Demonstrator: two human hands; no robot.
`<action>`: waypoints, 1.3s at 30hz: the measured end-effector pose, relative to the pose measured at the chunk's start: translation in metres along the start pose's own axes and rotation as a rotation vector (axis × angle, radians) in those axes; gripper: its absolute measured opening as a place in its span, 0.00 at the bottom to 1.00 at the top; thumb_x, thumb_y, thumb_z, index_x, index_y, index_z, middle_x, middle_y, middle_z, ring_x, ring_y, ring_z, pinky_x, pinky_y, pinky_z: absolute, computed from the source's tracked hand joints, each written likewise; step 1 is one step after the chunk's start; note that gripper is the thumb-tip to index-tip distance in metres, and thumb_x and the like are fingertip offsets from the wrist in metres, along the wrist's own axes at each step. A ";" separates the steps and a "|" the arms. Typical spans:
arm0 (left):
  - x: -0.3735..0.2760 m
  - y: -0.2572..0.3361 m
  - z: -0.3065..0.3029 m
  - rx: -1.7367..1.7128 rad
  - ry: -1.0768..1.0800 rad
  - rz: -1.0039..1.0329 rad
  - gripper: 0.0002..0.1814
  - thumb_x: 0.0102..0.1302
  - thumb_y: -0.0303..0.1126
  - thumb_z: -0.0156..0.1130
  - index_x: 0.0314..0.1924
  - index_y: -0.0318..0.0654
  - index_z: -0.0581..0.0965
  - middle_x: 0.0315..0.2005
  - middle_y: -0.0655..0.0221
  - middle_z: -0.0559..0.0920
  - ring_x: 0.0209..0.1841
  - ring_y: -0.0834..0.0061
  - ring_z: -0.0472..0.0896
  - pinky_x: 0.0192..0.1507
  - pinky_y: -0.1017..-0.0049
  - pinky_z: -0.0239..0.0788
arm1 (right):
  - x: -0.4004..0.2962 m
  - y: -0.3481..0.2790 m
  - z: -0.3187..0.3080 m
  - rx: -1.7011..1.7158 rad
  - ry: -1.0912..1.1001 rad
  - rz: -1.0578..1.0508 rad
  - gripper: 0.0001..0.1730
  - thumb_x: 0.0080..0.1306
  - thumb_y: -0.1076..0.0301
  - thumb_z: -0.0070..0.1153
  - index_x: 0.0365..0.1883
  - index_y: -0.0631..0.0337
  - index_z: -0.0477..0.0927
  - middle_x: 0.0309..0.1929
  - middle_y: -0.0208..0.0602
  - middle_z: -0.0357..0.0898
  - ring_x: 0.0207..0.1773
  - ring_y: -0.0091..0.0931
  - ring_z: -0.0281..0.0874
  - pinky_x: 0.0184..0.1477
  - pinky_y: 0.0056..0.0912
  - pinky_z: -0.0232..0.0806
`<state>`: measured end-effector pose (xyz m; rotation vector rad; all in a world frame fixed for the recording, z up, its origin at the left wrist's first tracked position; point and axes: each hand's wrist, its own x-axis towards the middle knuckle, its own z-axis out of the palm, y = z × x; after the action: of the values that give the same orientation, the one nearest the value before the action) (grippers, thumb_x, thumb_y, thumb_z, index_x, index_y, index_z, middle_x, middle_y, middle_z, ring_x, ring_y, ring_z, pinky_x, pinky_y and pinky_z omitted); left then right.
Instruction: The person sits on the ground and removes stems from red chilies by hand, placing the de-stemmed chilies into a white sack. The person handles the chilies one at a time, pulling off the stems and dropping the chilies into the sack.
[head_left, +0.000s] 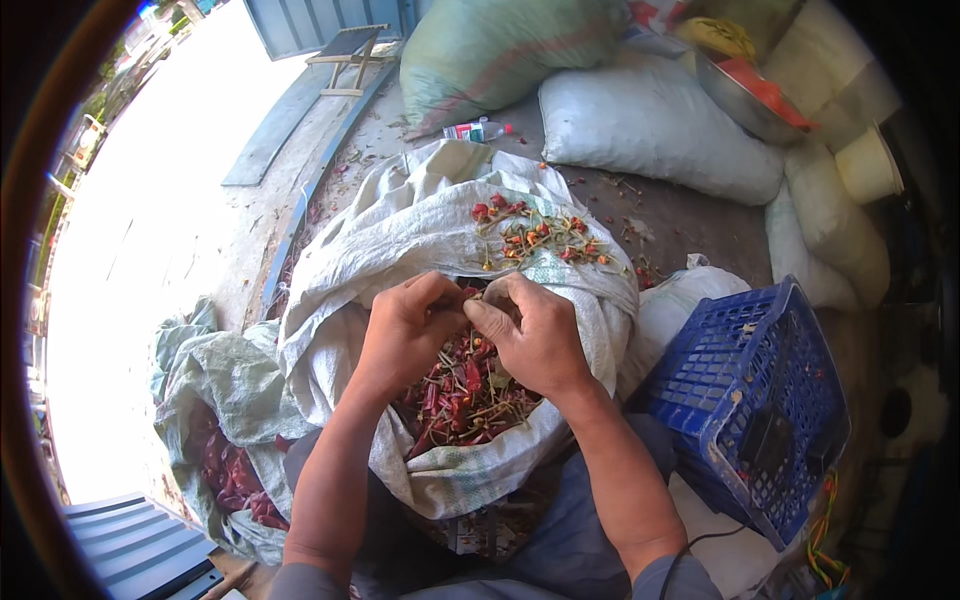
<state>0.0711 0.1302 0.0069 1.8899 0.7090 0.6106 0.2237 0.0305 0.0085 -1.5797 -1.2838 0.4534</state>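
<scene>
My left hand and my right hand meet above the mouth of a white woven sack. Their thumbs and fingertips pinch together at a small chili piece, mostly hidden by the fingers. Below, the sack holds dried red chilies mixed with pale stems. Its rolled-down rim stands around both wrists. On the far fold of the rim lies a loose pile of chili stems and caps, red, orange and greenish.
A blue plastic crate leans at my right. To my left, a greenish sack holds more dark red chilies. Full sacks, a plastic bottle and a metal bowl lie beyond. A folding stool stands far left.
</scene>
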 end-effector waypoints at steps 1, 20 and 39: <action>0.000 -0.001 0.002 0.073 -0.005 0.076 0.12 0.58 0.21 0.68 0.42 0.32 0.79 0.33 0.61 0.84 0.34 0.73 0.83 0.35 0.73 0.72 | 0.000 0.003 0.001 -0.043 0.016 -0.033 0.14 0.66 0.63 0.64 0.31 0.64 0.76 0.28 0.46 0.80 0.30 0.42 0.81 0.33 0.41 0.71; -0.004 0.003 -0.007 -0.454 -0.079 -0.112 0.07 0.65 0.21 0.66 0.42 0.29 0.79 0.29 0.69 0.84 0.33 0.79 0.85 0.36 0.77 0.77 | 0.011 0.007 0.015 1.069 -0.036 0.296 0.12 0.73 0.66 0.55 0.30 0.61 0.79 0.23 0.26 0.75 0.24 0.18 0.71 0.26 0.21 0.64; 0.001 -0.008 -0.036 -0.311 0.259 -0.201 0.07 0.62 0.23 0.69 0.40 0.35 0.80 0.26 0.74 0.79 0.29 0.86 0.78 0.31 0.80 0.71 | 0.013 0.073 0.042 -0.757 -0.491 -0.060 0.05 0.64 0.69 0.59 0.34 0.60 0.80 0.40 0.45 0.79 0.40 0.47 0.82 0.43 0.51 0.73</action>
<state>0.0457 0.1556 0.0135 1.4484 0.9016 0.7947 0.2320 0.0664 -0.0680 -2.1155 -2.0340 0.3415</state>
